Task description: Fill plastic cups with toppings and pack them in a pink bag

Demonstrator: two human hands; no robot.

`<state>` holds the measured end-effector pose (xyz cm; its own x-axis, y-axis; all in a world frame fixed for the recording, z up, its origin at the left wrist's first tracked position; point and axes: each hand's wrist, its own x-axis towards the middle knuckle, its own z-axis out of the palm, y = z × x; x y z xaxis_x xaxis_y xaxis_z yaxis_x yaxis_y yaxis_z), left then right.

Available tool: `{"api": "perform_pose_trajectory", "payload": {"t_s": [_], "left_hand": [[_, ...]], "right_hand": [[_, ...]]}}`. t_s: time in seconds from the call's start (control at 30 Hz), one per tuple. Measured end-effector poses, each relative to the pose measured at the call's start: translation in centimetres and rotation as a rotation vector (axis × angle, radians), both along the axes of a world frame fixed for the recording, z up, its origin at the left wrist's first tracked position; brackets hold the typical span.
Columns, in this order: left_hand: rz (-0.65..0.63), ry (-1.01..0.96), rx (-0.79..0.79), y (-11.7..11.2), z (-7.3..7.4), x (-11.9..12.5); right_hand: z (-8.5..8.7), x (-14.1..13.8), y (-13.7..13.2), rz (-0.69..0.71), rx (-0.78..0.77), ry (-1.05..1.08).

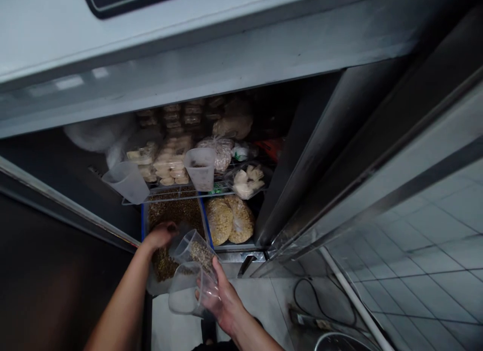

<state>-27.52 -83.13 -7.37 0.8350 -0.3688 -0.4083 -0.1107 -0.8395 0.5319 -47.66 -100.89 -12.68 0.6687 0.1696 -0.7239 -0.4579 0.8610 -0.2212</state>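
My right hand curls around the far cup, partly filled with grain, and the near cup together, seemingly to free my left hand, whose blurred grip I cannot tell, at the bin on the left

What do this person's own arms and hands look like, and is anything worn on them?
The left forearm and right forearm are bare, with no sleeve in view. The left hand, slightly blurred, and the right hand are ungloved human hands; no watch or bracelet shows at either wrist.
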Motion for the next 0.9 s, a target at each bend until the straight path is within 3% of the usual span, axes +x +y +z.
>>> {"api": "perform_pose_trajectory", "payload": {"t_s": [0.1,0.2,0.3,0.47,0.63,0.73,0.8,0.9], "left_hand": [[-0.042,-0.012,0.005,0.2,2.5,0.5],[-0.167,0.033,0.000,-1.1,4.0,-0.5],[-0.275,0.024,-0.012,-2.3,4.4,-1.6],[-0.243,-0.051,-0.027,-2.3,3.9,-1.7],[-0.084,-0.161,0.034,-0.4,1.9,-0.6],[0.019,-0.255,0.099,1.0,0.6,-1.9],[0.180,-0.410,0.163,1.8,-0.2,-3.9],[0.537,-0.727,0.353,3.0,-1.8,-7.2]], "right_hand": [[0.1,0.1,0.3,0.021,-0.016,0.013],[-0.2,0.1,0.5,0.028,-0.025,0.009],[-0.3,0.0,0.6,0.027,-0.029,0.011],[-0.3,-0.2,0.7,0.018,0.001,0.007],[-0.4,-0.4,0.7,0.000,0.052,-0.025],[-0.4,-0.7,0.6,-0.012,0.064,-0.032],[-0.4,-0.9,0.4,-0.012,0.077,-0.029],[-0.6,-1.0,0.1,-0.006,0.093,-0.042]]}}
